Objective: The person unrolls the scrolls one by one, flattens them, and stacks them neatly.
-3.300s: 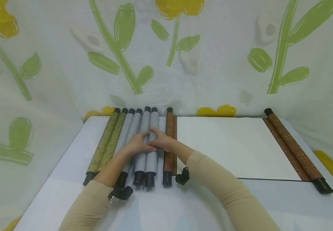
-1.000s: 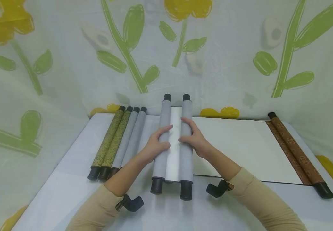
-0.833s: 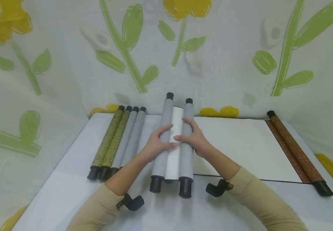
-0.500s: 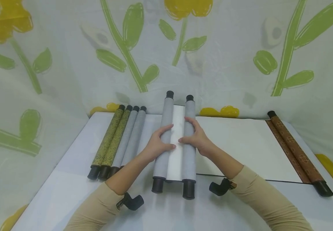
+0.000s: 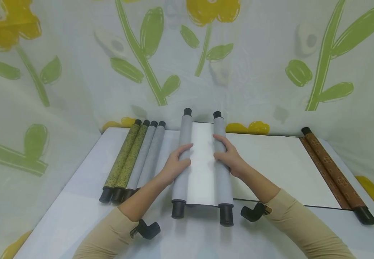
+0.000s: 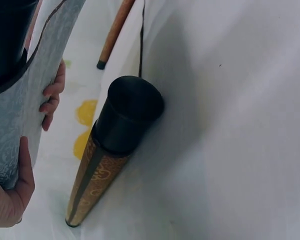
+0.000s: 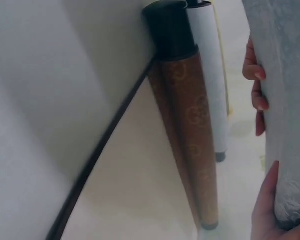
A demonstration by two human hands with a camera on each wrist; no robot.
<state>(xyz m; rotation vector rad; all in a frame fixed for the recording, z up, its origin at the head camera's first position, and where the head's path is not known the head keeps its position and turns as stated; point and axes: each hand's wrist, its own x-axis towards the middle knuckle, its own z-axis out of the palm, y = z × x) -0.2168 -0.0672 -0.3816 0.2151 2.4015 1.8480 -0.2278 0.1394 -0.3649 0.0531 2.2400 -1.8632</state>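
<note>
A grey scroll with black end caps is partly unrolled, a strip of white paper (image 5: 203, 165) showing between its two rollers. My left hand (image 5: 175, 166) grips the left grey roller (image 5: 183, 144); the fingers (image 6: 52, 95) curl round it. My right hand (image 5: 229, 158) grips the right grey roller (image 5: 223, 180), with fingertips (image 7: 255, 75) on its side. The scroll sits over the left end of an opened brown-patterned scroll, whose left brown roller (image 6: 97, 175) (image 7: 190, 115) lies just beneath and is hidden in the head view.
The brown scroll's white sheet (image 5: 271, 165) spreads right to its other brown roller (image 5: 336, 176). A rolled green scroll (image 5: 122, 162) and a rolled grey scroll (image 5: 148, 158) lie at the left of the white table (image 5: 76, 216). Flowered cloth (image 5: 76, 72) hangs behind.
The grey scroll left the row at the left and now sits further right, over the brown scroll's left end. In the last second its rollers spread apart, baring more white paper.
</note>
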